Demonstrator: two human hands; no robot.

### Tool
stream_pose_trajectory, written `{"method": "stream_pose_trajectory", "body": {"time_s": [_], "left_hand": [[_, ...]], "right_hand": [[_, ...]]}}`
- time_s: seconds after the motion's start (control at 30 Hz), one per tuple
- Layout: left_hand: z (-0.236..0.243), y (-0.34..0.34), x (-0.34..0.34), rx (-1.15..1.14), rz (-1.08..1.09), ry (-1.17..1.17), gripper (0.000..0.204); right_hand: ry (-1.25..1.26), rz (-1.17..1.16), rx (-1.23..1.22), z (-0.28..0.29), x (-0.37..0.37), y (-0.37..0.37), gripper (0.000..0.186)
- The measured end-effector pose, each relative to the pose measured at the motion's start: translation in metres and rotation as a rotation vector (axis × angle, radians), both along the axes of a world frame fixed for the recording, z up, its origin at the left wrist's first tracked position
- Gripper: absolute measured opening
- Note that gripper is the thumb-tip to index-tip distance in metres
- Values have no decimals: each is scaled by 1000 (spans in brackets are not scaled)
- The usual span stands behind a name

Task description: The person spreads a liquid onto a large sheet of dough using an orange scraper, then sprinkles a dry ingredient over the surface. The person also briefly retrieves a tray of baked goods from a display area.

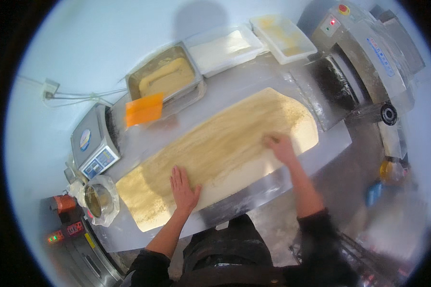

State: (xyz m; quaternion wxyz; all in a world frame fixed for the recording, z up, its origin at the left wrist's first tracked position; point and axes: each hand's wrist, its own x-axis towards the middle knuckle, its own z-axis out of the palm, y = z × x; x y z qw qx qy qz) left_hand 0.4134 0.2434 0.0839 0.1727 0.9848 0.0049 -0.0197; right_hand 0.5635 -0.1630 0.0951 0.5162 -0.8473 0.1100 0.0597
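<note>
A long sheet of dough lies aslant across the metal table, with a brownish layer smeared over much of its top and paler bare edges. My left hand rests flat on the near left part of the sheet, fingers stretched out and thumb apart. Farther right, my right hand is over the dough with its fingers bunched and pointing left. Motion blurs those fingertips, so anything in them is hidden from me.
Along the back stand a metal pan of brownish mixture, an orange flat piece at its corner, and two white tubs. A scale and a bagged metal pot are left. A rolling machine stands right.
</note>
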Motion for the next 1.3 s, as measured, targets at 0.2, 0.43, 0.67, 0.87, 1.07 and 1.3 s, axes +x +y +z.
{"method": "stream_pose_trajectory", "body": {"time_s": [0.2,0.43,0.67,0.87,1.07,1.3], "left_hand": [[1,59,-45,-98,70,-33,99],[19,149,-132,-296,274,-95,96],[45,287,-231,-478,586,-292,90],[32,402,-216,-1356,1115,-474,69],[25,468,-191,-1652,1184,-272,44],[25,476,-191,-1773,1195,-222,44]], "right_hand": [[-23,-347,209,25,-16,80,31],[-206,-137,353,36,-66,229,37],[-448,316,-469,80,-112,443,28],[-515,1077,-219,100,-163,744,22],[4,1537,-700,52,-190,879,24],[-298,1326,-698,24,-189,878,18]]}}
